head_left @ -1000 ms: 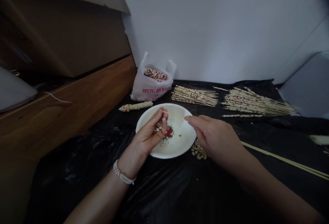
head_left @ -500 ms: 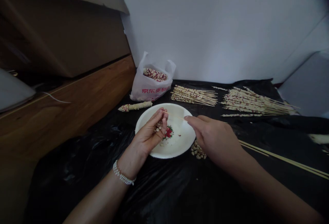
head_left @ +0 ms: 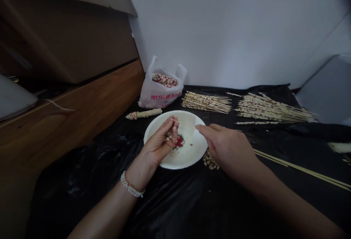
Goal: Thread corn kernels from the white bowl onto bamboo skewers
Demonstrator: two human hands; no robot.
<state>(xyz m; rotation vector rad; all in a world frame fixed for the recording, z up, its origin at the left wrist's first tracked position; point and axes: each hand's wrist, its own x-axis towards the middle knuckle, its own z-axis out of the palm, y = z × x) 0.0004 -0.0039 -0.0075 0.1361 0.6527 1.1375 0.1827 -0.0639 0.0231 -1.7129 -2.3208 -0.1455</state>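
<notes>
Over a white bowl [head_left: 197, 155] with a red and green pattern at its bottom, my left hand [head_left: 155, 145] is curled around several corn kernels [head_left: 169, 135]. Its thumb and fingertips pinch at the tip of a thin bamboo skewer [head_left: 187, 124]; what sits between them is too small to make out. My right hand [head_left: 231, 145], to the right of the bowl, grips that skewer with thumb and forefinger. Beside the bowl, partly hidden by my right hand, lies a pile of corn kernels [head_left: 210, 161].
A plastic bag [head_left: 161, 98] holding speckled corn cobs [head_left: 165, 80] stands behind the bowl, near a partly stripped cob [head_left: 144, 113]. Two heaps of kernel-threaded skewers [head_left: 204, 102] [head_left: 260, 109] lie at the back. Bare skewers [head_left: 304, 169] rest at right on black plastic sheeting [head_left: 175, 202].
Hardly anything differs. Both hands stay in place over the bowl with the skewer between them, and the whole view has shifted very slightly.
</notes>
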